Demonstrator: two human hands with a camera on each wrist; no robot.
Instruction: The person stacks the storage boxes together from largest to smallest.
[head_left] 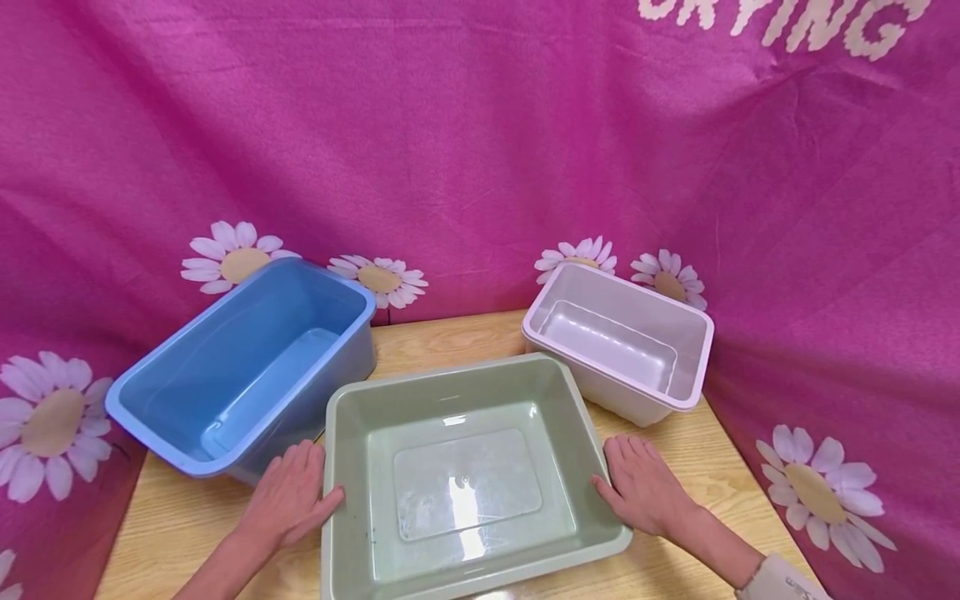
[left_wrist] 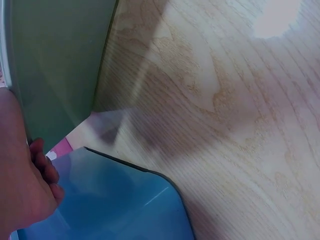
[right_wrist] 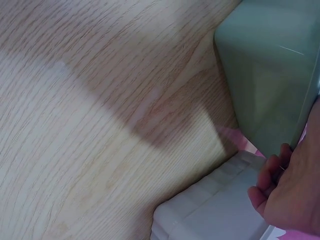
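A green rectangular plastic tub stands at the front middle of the table, its inside bare and shiny. My left hand grips its left rim, thumb hooked over the edge and fingers on the outside. On the opposite side my right hand holds the right rim the same way. Curled fingers show beneath the rim in the left wrist view, near the blue tub. In the right wrist view, the fingers bend under the rim above the pale tub.
The deep blue tub stands at the left, close to my left hand. A smaller pale lilac tub is at the back right, near the green tub's corner. Pink cloth with daisies hangs around the wooden table.
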